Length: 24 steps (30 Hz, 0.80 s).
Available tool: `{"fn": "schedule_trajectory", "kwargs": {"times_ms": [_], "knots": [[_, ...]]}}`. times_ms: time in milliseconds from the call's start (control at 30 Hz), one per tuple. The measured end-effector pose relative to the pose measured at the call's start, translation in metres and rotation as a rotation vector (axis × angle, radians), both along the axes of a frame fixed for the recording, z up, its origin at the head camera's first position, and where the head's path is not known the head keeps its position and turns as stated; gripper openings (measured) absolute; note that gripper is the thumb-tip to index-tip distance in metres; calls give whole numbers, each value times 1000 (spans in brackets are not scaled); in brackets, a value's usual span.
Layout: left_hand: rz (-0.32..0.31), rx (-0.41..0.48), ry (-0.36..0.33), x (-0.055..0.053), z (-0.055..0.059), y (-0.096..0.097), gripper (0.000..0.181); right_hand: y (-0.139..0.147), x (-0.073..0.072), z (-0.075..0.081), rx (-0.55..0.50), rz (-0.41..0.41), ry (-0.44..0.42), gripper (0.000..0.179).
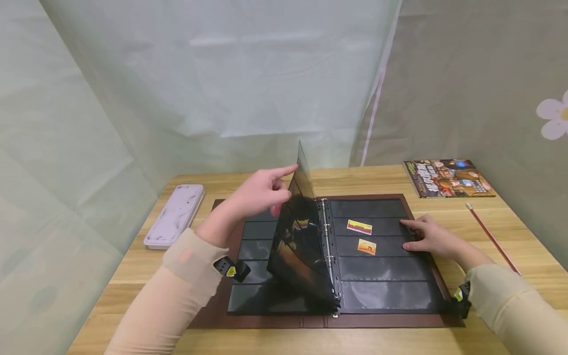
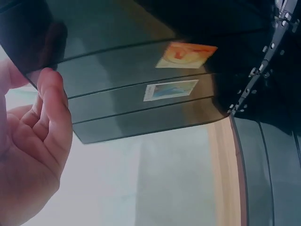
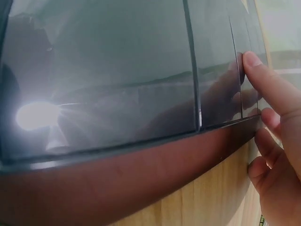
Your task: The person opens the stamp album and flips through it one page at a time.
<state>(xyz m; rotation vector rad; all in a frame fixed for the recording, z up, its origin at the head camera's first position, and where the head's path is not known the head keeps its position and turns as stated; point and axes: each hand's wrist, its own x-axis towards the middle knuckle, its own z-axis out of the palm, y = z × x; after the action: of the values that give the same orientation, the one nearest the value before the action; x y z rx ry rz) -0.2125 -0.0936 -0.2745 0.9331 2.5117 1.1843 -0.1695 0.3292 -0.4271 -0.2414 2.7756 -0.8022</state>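
A ring-bound stamp album [image 1: 381,298] lies spread on the table, its black pages divided into clear strips. My left hand [image 1: 266,192] pinches the outer edge of one album page [image 1: 306,246], which stands raised over the rings. Through that page, an orange stamp [image 2: 186,55] and a bluish stamp [image 2: 170,89] show in the left wrist view. On the right-hand page sit a red-and-yellow stamp [image 1: 359,227] and an orange stamp [image 1: 367,247]. My right hand [image 1: 432,239] rests at this page's outer edge, thumb and index finger touching it; some fingers are hidden in the head view.
A pale tin case [image 1: 175,214] lies left of the album. Toward the back right is a colourful book [image 1: 448,178], with a red pencil [image 1: 492,231] in front of it. Fabric curtains [image 1: 284,88] stand behind and beside the wooden table [image 1: 239,340].
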Motion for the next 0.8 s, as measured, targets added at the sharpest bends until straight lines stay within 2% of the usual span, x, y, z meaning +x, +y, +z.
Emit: {"fn": "schedule_trajectory", "kwargs": {"times_ms": [233, 600, 800], "knots": [[24, 53, -78, 0, -2, -4, 68, 1, 0, 0, 4, 5, 6, 82], [25, -14, -4, 0, -3, -10, 69, -1, 2, 0, 12, -1, -7, 82], [18, -53, -20, 0, 1, -16, 70, -1, 3, 0, 5, 6, -6, 82]]}}
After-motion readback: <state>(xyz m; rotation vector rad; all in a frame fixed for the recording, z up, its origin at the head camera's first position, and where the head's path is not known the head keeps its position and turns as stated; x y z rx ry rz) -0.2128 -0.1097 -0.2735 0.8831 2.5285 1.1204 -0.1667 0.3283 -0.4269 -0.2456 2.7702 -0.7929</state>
